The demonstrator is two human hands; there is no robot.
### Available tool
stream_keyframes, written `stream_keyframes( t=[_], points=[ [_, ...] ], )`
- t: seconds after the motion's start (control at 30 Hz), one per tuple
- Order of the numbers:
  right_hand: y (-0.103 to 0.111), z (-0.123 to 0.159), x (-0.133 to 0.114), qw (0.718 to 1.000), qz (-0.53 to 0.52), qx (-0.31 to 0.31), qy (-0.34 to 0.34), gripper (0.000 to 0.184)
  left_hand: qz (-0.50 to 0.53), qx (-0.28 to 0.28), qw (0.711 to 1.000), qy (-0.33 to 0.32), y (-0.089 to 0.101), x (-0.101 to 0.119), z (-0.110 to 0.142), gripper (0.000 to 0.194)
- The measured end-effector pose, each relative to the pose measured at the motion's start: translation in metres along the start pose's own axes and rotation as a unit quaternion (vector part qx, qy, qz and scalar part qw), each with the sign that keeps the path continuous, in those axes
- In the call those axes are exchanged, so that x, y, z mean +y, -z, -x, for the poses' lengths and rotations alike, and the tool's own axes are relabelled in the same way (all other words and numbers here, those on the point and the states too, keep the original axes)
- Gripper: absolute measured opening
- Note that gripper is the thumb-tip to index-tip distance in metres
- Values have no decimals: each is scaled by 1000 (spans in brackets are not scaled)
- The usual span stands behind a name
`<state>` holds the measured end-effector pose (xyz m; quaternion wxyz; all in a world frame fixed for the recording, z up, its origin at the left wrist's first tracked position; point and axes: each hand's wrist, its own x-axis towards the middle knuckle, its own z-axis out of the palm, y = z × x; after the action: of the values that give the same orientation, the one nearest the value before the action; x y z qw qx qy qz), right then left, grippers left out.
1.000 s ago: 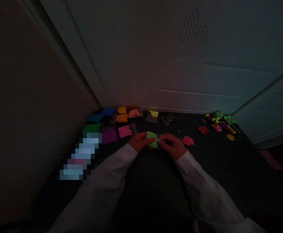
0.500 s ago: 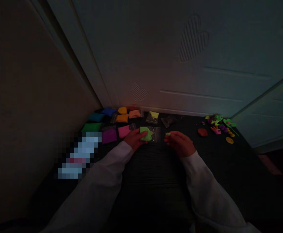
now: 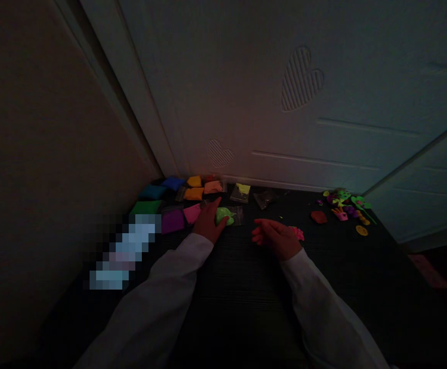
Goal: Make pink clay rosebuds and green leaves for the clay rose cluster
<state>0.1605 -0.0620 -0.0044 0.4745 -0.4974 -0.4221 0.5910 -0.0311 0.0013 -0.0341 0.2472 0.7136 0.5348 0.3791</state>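
Observation:
My left hand (image 3: 208, 221) has its fingers apart, with thumb and index on either side of a clear bag of light green modelling clay (image 3: 224, 216) lying on the dark table. Across from it, my right hand (image 3: 279, 240) is closed, its fingers curled inward; whatever they may hold is hidden. A textured pink piece (image 3: 297, 233) shows just behind that hand, partly covered by it. Beyond the knuckles lies a tiny yellow-green bit (image 3: 280, 217). Bags of pink clay (image 3: 191, 214) and purple clay (image 3: 172, 221) lie left of my left hand.
More clay bags, among them orange (image 3: 194, 193), blue (image 3: 173, 183) and yellow (image 3: 242, 189), line the back by a white panel (image 3: 246, 102). Small clay figures (image 3: 340, 212) and a red lump (image 3: 319, 217) lie at the right. A blurred bright rectangle (image 3: 125, 251) is at the left.
My left hand has loosened from the green clay bag, which now lies lower and slightly left. The green bit between my right fingertips no longer shows, and the pink piece has come into sight.

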Motion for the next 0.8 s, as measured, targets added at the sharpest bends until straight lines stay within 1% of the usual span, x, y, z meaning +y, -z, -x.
stream_keyframes(
  t=[0.1, 0.2, 0.27, 0.33, 0.4, 0.5, 0.57, 0.63, 0.7, 0.8],
  points=[
    [-1, 0, 2, 1000, 30, -4, 6, 44, -66, -3, 997, -42, 0, -3, -1, 58],
    [-1, 0, 3, 996, 91, 1, 23, 40, -110, -17, 991, -75, 1, -2, 0, 54],
    [-1, 1, 3, 988, 146, 13, 42, 35, -130, -31, 987, -91, 2, 2, 3, 58],
    [-1, 2, 3, 976, 209, 26, 65, 35, -145, -38, 984, -96, 2, 5, 6, 65],
    [-1, 3, 4, 957, 274, 32, 95, 32, -155, -39, 983, -87, 1, 7, 8, 61],
    [-2, 3, 10, 920, 366, 19, 141, 22, -147, -52, 985, -72, 2, 9, 8, 40],
    [-2, 2, 16, 896, 414, 2, 160, 23, -126, -66, 988, -66, 4, 11, 7, 30],
    [-2, 1, 22, 877, 450, -6, 168, 27, -92, -79, 991, -56, 5, 15, 6, 25],
    [-3, 2, 25, 862, 477, -7, 173, 29, -54, -86, 994, -27, 6, 19, 7, 25],
    [-4, 4, 23, 847, 497, -14, 189, 26, 3, -94, 995, 36, 7, 24, 8, 34]
  ],
)
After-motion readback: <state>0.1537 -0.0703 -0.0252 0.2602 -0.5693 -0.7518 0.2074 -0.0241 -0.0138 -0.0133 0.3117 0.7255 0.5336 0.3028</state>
